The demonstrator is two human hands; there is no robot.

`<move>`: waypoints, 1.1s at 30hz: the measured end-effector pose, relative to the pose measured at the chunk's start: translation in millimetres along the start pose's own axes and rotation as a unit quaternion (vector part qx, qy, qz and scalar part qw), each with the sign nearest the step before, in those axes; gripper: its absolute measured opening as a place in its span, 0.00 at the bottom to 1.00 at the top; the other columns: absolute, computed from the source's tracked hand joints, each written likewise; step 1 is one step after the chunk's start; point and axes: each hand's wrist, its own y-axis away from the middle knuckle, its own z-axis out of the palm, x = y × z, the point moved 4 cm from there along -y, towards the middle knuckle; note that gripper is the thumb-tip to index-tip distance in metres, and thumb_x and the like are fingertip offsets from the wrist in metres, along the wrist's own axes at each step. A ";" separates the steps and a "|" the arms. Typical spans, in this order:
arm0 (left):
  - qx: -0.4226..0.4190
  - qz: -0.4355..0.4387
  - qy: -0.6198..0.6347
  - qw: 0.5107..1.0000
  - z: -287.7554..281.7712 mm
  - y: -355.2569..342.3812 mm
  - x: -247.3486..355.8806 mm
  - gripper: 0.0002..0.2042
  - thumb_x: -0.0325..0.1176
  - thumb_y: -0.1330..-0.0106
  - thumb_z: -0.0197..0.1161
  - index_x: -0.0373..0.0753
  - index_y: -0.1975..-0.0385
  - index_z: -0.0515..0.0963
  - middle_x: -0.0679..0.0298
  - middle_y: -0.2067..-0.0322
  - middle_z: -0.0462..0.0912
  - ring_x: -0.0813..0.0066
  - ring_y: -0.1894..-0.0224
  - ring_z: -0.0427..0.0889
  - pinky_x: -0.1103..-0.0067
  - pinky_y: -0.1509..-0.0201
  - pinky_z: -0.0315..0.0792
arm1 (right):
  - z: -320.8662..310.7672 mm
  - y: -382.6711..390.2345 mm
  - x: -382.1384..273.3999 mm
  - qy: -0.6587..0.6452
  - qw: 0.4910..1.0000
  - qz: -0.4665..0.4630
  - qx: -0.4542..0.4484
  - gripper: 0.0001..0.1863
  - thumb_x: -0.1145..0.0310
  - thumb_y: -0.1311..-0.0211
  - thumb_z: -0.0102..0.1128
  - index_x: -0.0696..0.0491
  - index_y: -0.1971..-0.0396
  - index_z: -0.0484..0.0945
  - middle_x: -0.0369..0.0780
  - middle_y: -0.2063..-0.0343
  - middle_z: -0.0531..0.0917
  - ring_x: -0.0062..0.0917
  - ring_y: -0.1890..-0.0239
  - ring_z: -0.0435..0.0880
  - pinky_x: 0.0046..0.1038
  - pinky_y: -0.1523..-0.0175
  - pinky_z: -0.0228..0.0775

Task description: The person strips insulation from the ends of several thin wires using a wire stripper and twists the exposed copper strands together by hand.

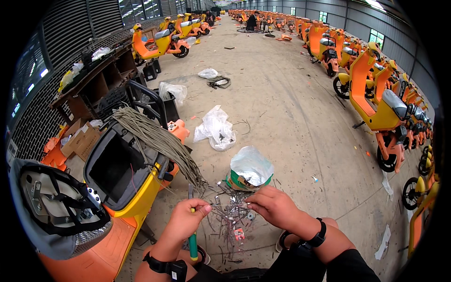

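My left hand and my right hand are closed in pinches at either end of a thin pale wire or strand, stretched roughly level between them. A long tool with a green and yellow handle stands beside and partly behind my left hand; I cannot tell whether it is touched. Below lies scattered wire scrap with small metal bits and a small red-and-white piece. Just beyond my hands sits a green container with a silver-white bag in it.
A yellow-orange scooter with open compartment and cord bundle is close left. Scooter rows line the right. Plastic bags lie ahead on the concrete floor. A cluttered workbench runs left; people are far back.
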 end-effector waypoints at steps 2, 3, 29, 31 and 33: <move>-0.001 0.001 0.002 1.000 0.0 0.4 1.5 0.09 0.34 0.33 0.67 0.33 0.64 0.82 0.73 0.77 0.76 0.85 0.77 0.70 0.84 0.73 0.66 | -0.5 0.1 -0.3 -0.001 1.000 0.004 -0.002 0.09 0.69 0.42 0.67 0.51 0.62 0.82 0.38 0.68 0.81 0.34 0.63 0.81 0.33 0.57 0.75; -0.001 -0.002 0.008 1.000 0.2 0.4 2.1 0.09 0.33 0.33 0.67 0.33 0.64 0.82 0.72 0.77 0.76 0.85 0.77 0.70 0.84 0.73 0.66 | -0.9 -0.1 -0.3 -0.001 1.000 0.005 -0.003 0.08 0.69 0.41 0.67 0.51 0.62 0.82 0.38 0.68 0.81 0.34 0.63 0.81 0.33 0.57 0.75; 0.120 0.163 -0.147 0.968 4.8 9.0 21.6 0.03 0.27 0.39 0.69 0.38 0.67 0.84 0.61 0.71 0.74 0.69 0.69 0.77 0.75 0.65 0.71 | 29.1 12.0 33.0 -0.426 0.801 0.411 -0.090 0.14 0.59 0.37 0.62 0.57 0.67 0.77 0.35 0.74 0.78 0.23 0.68 0.79 0.22 0.67 0.68; 0.108 0.124 -0.120 0.979 -1.3 4.6 11.4 0.04 0.28 0.38 0.69 0.36 0.67 0.84 0.63 0.71 0.76 0.73 0.70 0.78 0.76 0.64 0.71 | 19.8 9.5 29.7 -0.179 0.948 0.262 -0.034 0.32 0.50 0.43 0.70 0.57 0.46 0.73 0.45 0.52 0.78 0.32 0.45 0.77 0.35 0.44 0.67; 0.089 0.080 -0.106 0.987 -3.6 2.2 6.1 0.05 0.29 0.37 0.68 0.35 0.67 0.84 0.64 0.71 0.77 0.77 0.71 0.77 0.78 0.64 0.71 | -1.0 -1.4 2.6 0.046 0.992 0.116 0.004 0.38 0.51 0.47 0.73 0.53 0.40 0.69 0.46 0.47 0.74 0.36 0.38 0.70 0.41 0.39 0.60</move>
